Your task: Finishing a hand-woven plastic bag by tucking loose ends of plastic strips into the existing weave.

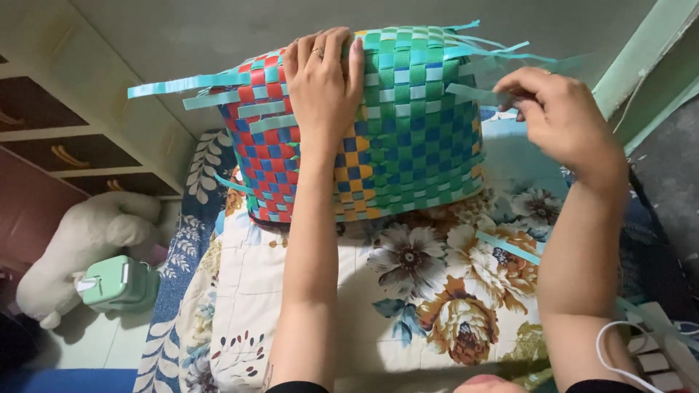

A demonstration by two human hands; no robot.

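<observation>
A woven plastic-strip basket point(408, 145) in red, blue, green, yellow and light teal lies on a floral cloth. My left hand point(324, 84) presses flat on its upper side, fingers together, a ring on one finger. My right hand point(557, 120) is at the basket's right edge, fingertips pinching a loose light-teal strip point(477, 93) that sticks out of the weave. Other loose teal strip ends point(186, 84) jut out to the left and at the top right.
The floral cloth point(429, 291) covers my lap. A white plush toy point(80, 240) and a mint-green box point(116, 284) lie on the floor at left, below wooden drawers point(51, 138). More strips and a white cable point(619, 349) sit at bottom right.
</observation>
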